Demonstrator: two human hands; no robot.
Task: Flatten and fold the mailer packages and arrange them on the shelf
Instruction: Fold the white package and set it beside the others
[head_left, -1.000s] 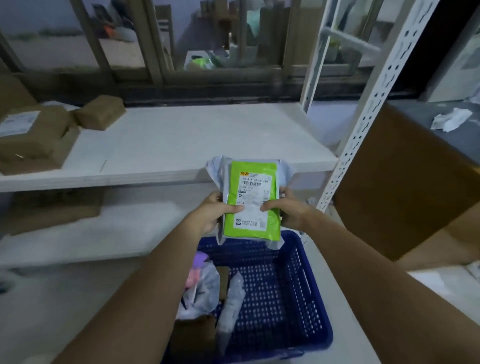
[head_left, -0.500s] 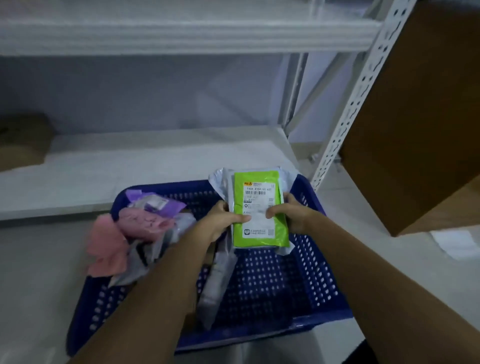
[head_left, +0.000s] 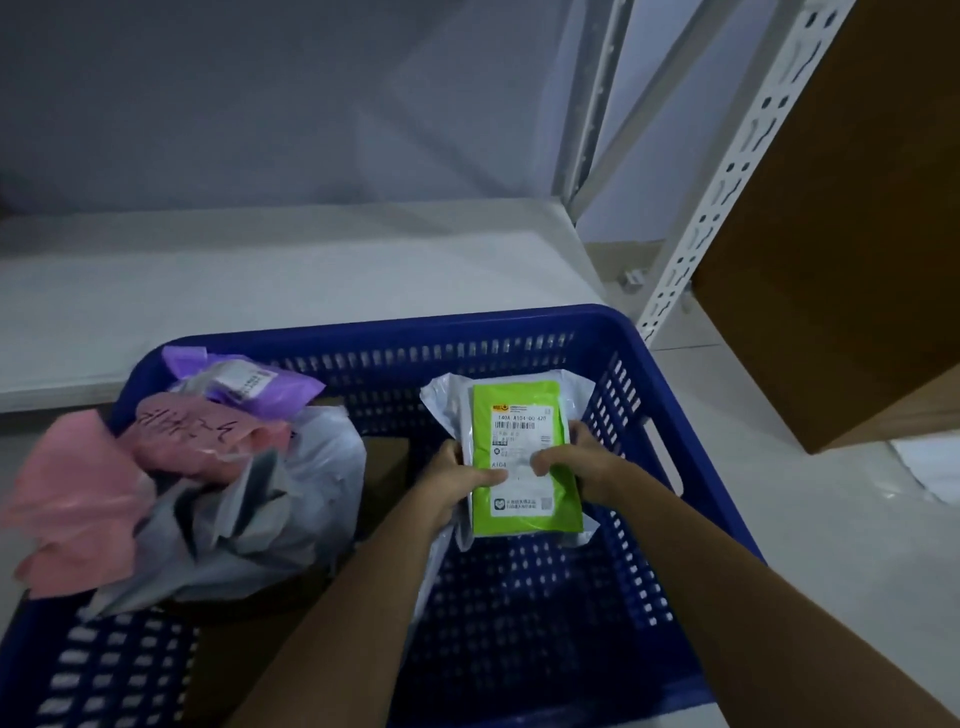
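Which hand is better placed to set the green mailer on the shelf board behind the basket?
Right, probably. Both hands pinch the green mailer, but the right hand is nearer the bare shelf board; the left hand sits beside the heaped mailers.

Left hand (head_left: 451, 475) and right hand (head_left: 574, 462) pinch, fingers curled.

Four mailers (head_left: 524, 457), one basket (head_left: 691, 395), two hands (head_left: 452, 478).

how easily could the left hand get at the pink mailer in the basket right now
Probably not at once: the left hand is gripping the green mailer. The pink mailer lies uncovered on top of the pile, so once freed, the way looks open.
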